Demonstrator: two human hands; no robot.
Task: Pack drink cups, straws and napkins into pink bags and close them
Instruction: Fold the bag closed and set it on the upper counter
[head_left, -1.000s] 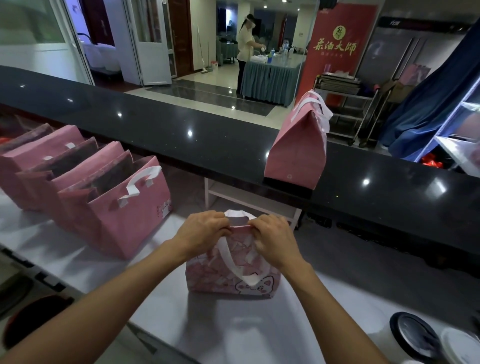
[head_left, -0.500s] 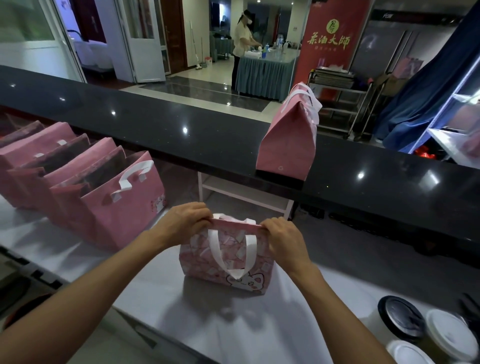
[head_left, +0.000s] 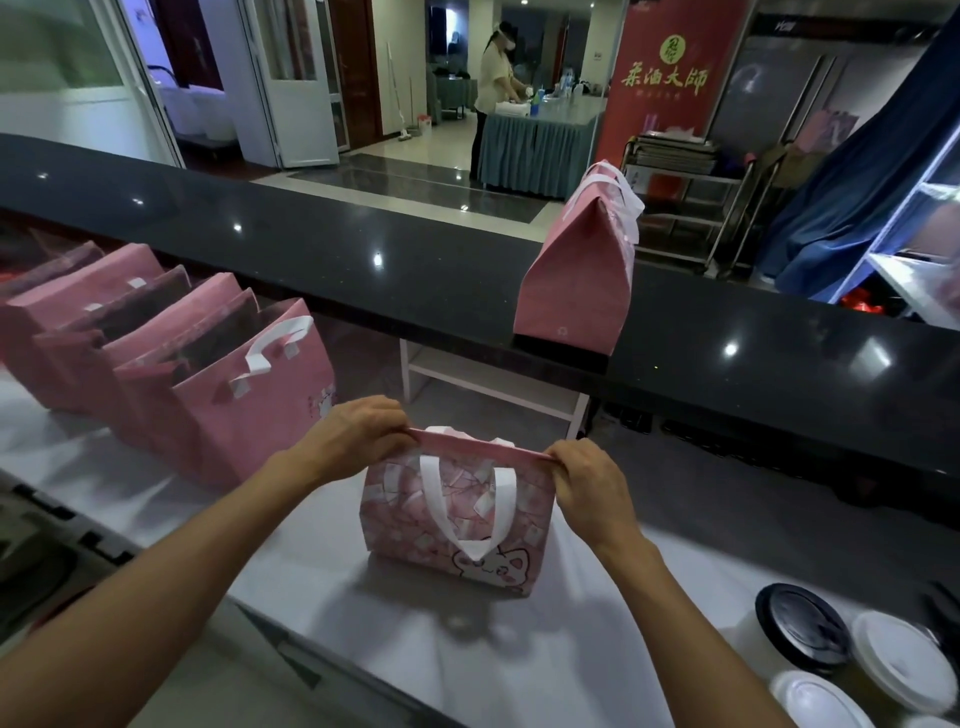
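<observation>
A pink bag (head_left: 457, 525) with a cartoon animal and a white handle stands on the white counter (head_left: 467, 665) in front of me. Its top edge is pressed flat into one seam. My left hand (head_left: 358, 434) pinches the left end of that seam, and my right hand (head_left: 589, 480) pinches the right end. The bag's contents are hidden. Lidded drink cups (head_left: 893, 660) stand at the lower right, one with a black lid (head_left: 802, 626).
Several open pink bags (head_left: 228, 395) stand in a row on the left. One closed pink bag (head_left: 576, 280) sits on the raised black bar top (head_left: 363, 260). Beyond it are a person at a table, a red banner and a metal cart.
My hands have slid apart from the middle of the bag's top to its two ends, flattening the opening into a seam. More cups have come into view at the lower right.
</observation>
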